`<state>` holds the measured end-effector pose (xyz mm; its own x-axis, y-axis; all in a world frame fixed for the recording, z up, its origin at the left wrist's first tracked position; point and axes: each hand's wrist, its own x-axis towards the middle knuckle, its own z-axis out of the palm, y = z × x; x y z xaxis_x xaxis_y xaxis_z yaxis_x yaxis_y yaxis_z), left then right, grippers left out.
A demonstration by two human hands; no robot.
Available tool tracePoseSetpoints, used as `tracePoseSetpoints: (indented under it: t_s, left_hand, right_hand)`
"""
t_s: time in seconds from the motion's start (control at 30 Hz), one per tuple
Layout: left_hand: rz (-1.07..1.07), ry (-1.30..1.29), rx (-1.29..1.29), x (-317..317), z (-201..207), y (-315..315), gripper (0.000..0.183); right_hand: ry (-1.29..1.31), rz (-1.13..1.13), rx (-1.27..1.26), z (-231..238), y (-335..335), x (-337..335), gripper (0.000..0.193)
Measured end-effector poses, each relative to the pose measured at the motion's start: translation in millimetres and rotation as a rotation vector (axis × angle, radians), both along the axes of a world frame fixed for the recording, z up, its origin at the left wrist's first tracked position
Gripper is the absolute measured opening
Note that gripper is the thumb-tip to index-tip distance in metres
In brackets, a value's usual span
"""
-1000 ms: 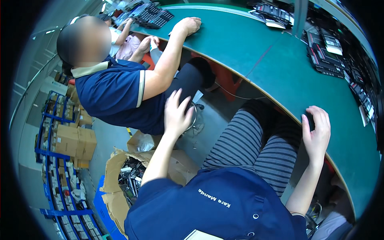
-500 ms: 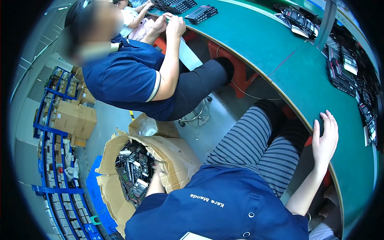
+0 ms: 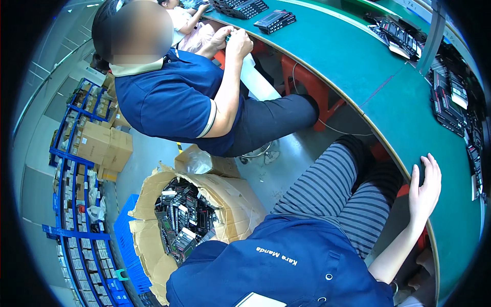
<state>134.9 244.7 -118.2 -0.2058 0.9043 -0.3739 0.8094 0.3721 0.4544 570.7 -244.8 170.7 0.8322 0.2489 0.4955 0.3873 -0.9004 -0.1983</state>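
My right hand point(image 3: 425, 193) rests at the edge of the green table point(image 3: 394, 110), fingers stretched out and nothing in them. On my left stands a large torn cardboard box point(image 3: 238, 202) full of loose black flat packs point(image 3: 179, 215), some with white labels. My left sleeve point(image 3: 199, 251) reaches over the near rim of this box. The left hand itself is hidden behind the sleeve and box rim. Across the table from my right hand lie stacked black packs point(image 3: 447, 105).
A co-worker in a blue shirt point(image 3: 169, 97) sits ahead on the left, both hands raised at the table edge. Further packs point(image 3: 275, 21) lie on the table there. Beyond the box are a blue crate point(image 3: 128, 240), blue shelving point(image 3: 76, 169) and cartons point(image 3: 105, 146). A metal post point(image 3: 432, 38) rises from the table.
My left hand, seen inside the cardboard box earlier, has gone out of sight. The whole view has shifted slightly, so things appear further right and lower. The right hand stays on the table edge.
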Motion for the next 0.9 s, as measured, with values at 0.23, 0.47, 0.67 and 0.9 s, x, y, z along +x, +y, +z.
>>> tracePoseSetpoints:
  t_s: [0.23, 0.47, 0.67, 0.9]
  left_hand:
    - [-0.015, -0.121, -0.08, 2.5, 3.3, 5.1, 0.054]
    - [-0.017, -0.227, -0.155, 4.9, 10.7, 10.9, 0.053]
    - [0.003, -0.367, -0.238, 3.4, 13.2, 13.5, 0.053]
    - [-0.005, -0.744, -0.417, -25.0, 52.9, 13.7, 0.053]
  right_hand:
    - [0.008, -0.002, 0.012, 2.4, 2.1, -1.2, 0.028]
    - [0.005, -0.014, 0.024, 3.5, 4.1, -2.3, 0.028]
    - [0.006, 0.002, 0.048, 4.9, 5.2, -2.0, 0.028]
    - [0.034, 0.031, 0.04, 4.4, 1.4, 0.6, 0.029]
